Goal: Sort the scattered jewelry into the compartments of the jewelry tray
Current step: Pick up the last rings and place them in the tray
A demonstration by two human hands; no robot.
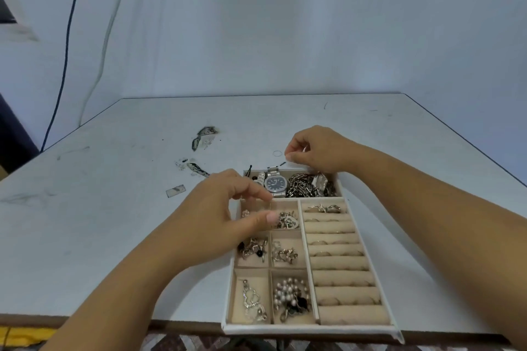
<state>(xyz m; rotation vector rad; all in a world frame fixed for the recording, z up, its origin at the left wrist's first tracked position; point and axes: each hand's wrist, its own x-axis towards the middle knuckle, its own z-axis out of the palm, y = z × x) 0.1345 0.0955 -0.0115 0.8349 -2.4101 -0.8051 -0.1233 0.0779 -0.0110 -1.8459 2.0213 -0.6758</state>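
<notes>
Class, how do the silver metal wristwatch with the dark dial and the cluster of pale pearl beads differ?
The silver metal wristwatch lies in the far compartment; the cluster of pale pearl beads occupies a small near one. The wristwatch is one banded piece; the cluster is many round beads. Both sit inside the beige tray.

We record a jewelry tray (310, 329) at the near edge of the table (114, 222), right of centre.
- Far long compartment: watch (275, 183), with chains (305, 186) to its right.
- Right column: ring rolls (342, 262).
- Left: small compartments in two columns.
- On the table just behind the tray: loose ring (277, 153).
</notes>
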